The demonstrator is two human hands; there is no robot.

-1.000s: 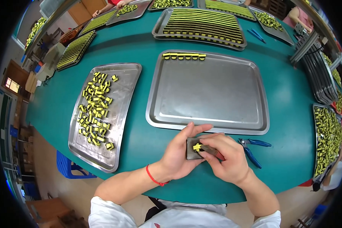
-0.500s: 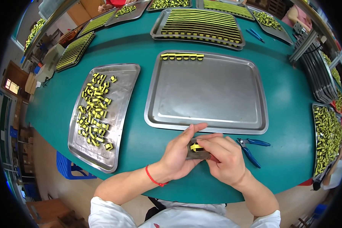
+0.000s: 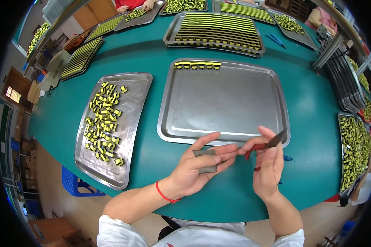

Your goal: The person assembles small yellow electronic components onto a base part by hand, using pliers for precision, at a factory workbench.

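My left hand (image 3: 189,171) is closed on a flat grey metal block (image 3: 205,152), with the thumb laid across its middle. Fingers of that hand point right, close to the tips of my right hand (image 3: 266,173). Between the right thumb and fingers is a small red-handled tool with a dark pointed blade (image 3: 277,139), tilted up to the right; its exact kind is unclear. Just beyond both hands lies a large metal tray (image 3: 222,103) with a short row of yellow-and-black parts (image 3: 198,65) along its far left edge. Blue-handled pliers (image 3: 288,158) lie mostly hidden behind my right hand.
On the left, a metal tray (image 3: 138,107) carries a loose heap of yellow-and-black parts (image 3: 103,123). Filled trays (image 3: 218,31) line the far side. Stacked trays (image 3: 344,78) and a full tray (image 3: 352,144) stand right. A co-worker's hand (image 3: 148,5) reaches in at the back.
My hands have moved apart, the right one shifting right and up. The red-handled tool now shows in it. The yellow-and-black part seen at the grey block is no longer visible there.
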